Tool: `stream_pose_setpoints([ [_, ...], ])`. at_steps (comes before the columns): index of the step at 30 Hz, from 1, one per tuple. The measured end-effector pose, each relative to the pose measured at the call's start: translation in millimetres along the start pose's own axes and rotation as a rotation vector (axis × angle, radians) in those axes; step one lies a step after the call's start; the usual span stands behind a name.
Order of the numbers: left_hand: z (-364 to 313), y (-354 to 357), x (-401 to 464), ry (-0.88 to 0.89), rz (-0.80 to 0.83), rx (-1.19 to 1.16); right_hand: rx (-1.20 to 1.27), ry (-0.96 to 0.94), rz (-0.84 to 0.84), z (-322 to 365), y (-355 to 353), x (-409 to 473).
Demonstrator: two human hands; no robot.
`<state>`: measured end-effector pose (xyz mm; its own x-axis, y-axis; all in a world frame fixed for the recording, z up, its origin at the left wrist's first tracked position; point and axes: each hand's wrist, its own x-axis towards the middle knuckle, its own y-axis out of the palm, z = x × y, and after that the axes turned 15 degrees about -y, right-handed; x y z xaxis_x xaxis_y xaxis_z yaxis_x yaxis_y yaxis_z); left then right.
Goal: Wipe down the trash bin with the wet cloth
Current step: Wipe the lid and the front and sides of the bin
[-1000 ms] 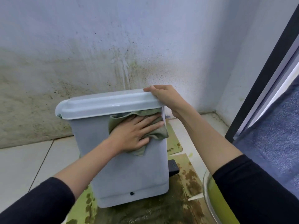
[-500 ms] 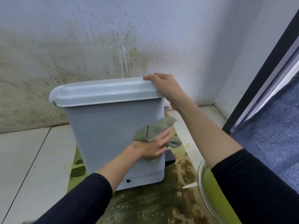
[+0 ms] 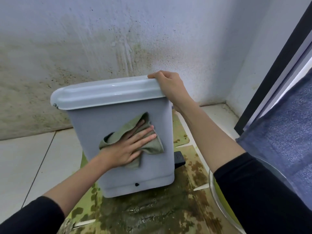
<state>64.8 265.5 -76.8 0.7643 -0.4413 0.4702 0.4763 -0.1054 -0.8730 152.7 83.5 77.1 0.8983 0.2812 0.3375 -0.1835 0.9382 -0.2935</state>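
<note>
A light grey pedal trash bin stands on the floor by the wall with its lid down. My left hand lies flat with straight fingers on an olive-green wet cloth and presses it against the middle of the bin's near side. My right hand grips the right end of the lid, its fingers curled over the far edge. The bin's black pedal sticks out at the lower right.
The floor under the bin is wet and smeared with green-brown grime. The wall behind is stained. A metal bowl rim with green inside sits at my right. A dark door frame and blue fabric fill the right side.
My left hand moved up with the cloth from the bin's lower right to its middle and flattened out from a bunched grip. My right hand stayed on the lid.
</note>
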Motion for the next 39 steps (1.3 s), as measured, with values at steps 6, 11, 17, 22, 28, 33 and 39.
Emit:
stream_pose_setpoints([
  [6,-72.9,93.5,-41.8,0.02,0.171,0.05,-0.02,-0.009,-0.039,0.3,2.5,-1.7],
  [11,-78.8,107.8,-106.1,0.118,0.538,0.344,-0.02,-0.059,-0.027,-3.4,-1.6,-10.9],
  [17,1.0,22.6,-80.5,0.201,0.551,-0.008,0.019,-0.04,-0.048,2.2,1.1,-15.6],
  [22,35.0,-49.5,-32.4,-0.046,-0.056,0.16,0.031,-0.031,-0.085,8.1,1.1,-25.1],
  [28,22.0,-66.9,-38.0,0.251,-0.27,0.663,0.031,-0.021,-0.084,13.2,-8.1,-48.7],
  [33,-0.4,-99.2,-11.8,-0.117,-0.411,0.382,0.081,0.021,-0.071,21.7,-14.9,-74.4],
  [39,-62.2,-93.9,10.7,0.013,-0.337,0.433,0.271,0.08,-0.015,27.8,-30.6,-105.4],
])
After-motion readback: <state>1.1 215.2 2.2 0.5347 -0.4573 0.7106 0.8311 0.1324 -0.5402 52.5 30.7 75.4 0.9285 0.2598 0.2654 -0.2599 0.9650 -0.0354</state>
